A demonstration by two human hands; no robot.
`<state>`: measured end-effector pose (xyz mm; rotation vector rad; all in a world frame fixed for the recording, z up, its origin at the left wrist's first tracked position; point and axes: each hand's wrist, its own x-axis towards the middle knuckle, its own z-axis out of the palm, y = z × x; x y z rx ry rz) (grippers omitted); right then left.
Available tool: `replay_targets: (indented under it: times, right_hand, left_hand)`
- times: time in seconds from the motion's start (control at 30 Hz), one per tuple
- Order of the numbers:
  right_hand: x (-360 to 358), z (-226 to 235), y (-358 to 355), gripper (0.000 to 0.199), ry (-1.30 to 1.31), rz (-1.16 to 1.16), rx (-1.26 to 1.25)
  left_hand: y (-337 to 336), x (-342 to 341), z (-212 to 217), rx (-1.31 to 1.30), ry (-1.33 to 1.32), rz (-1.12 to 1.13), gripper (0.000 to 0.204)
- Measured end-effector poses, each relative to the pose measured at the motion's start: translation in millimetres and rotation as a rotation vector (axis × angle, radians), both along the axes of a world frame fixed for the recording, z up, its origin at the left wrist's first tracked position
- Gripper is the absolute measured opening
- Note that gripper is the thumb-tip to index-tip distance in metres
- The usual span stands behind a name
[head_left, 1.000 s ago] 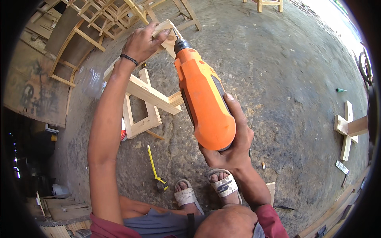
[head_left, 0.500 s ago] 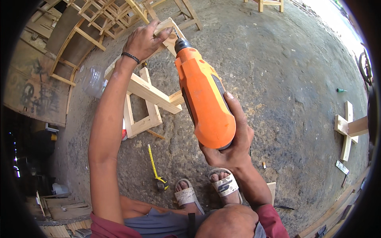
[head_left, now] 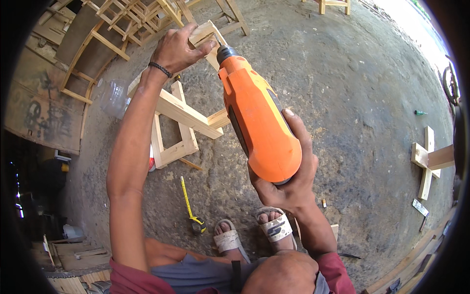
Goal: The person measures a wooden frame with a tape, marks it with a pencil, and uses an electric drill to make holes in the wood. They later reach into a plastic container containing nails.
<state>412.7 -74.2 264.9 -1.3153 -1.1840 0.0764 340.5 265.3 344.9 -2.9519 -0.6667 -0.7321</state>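
Observation:
My right hand (head_left: 293, 179) is wrapped round the grip of an orange power drill (head_left: 262, 122), which slants up and left in front of me. Its black chuck (head_left: 226, 53) carries a thin bit whose tip meets the upper end of a pale wooden frame (head_left: 191, 116). That same end is gripped by my left hand (head_left: 177, 50), thumb on the near side and the other fingers partly hidden behind the wood. The frame stands on the concrete floor, and the drill and my left forearm cover parts of it.
A yellow tape measure (head_left: 198, 225) lies partly pulled out near my sandalled feet. To the right are a cross-shaped wooden base (head_left: 425, 159), a small green tool (head_left: 420, 112) and a metal plate (head_left: 420, 207). Wooden stools (head_left: 132, 19) crowd the far left, near a clear plastic bottle (head_left: 113, 98).
The rear of the drill has swung slightly to the right, along with my right hand. My left hand keeps its hold on the wood, its thumb shifted a little.

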Motion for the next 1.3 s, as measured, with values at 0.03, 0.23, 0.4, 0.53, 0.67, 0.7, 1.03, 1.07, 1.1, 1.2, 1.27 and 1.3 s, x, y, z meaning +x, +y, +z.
replay_targets:
  times: [0.03,0.23,0.4,0.53,0.67,0.7,1.03,1.07,1.1,1.2,1.27,1.3]
  right_hand:
    - [1,0,0,0.085,0.012,0.010,-0.007]
    - [-1,6,1,0.085,-0.031,0.000,-0.026]
    - [-1,9,2,0.085,-0.010,0.010,-0.021]
    - [-1,12,4,0.084,0.012,0.033,-0.016]
    - [-6,14,8,0.082,0.018,0.032,-0.006]
    - [-7,13,9,0.082,0.018,0.030,0.006]
    - [-1,8,17,0.090,-0.055,0.031,0.062]
    - [-1,8,19,0.090,-0.050,0.036,0.063]
    - [0,7,21,0.090,-0.044,0.039,0.060]
    - [0,1,36,0.090,-0.051,0.024,0.081]
    - [-1,-2,41,0.091,-0.038,0.029,0.095]
    - [-1,-4,42,0.091,-0.019,0.038,0.092]
  left_hand:
    - [0,-1,1,0.008,0.004,-0.002,0.056]
    - [2,-1,1,0.059,0.013,-0.014,0.060]
    - [1,0,1,0.070,0.005,-0.018,0.065]
    - [-4,1,2,0.044,-0.016,0.018,0.068]
    - [-1,0,-1,0.077,-0.032,0.004,0.071]
    - [0,-1,-1,0.073,-0.028,0.002,0.073]
    - [-3,-6,-2,0.087,-0.044,-0.048,0.086]
    - [-3,-6,-1,0.090,-0.049,-0.060,0.085]
    - [-9,-7,0,0.065,-0.034,-0.049,0.084]
    - [-23,-7,3,0.012,-0.008,-0.021,0.081]
    - [-24,-8,3,0.008,-0.018,-0.009,0.081]
    - [-23,-8,2,0.015,-0.006,-0.001,0.082]
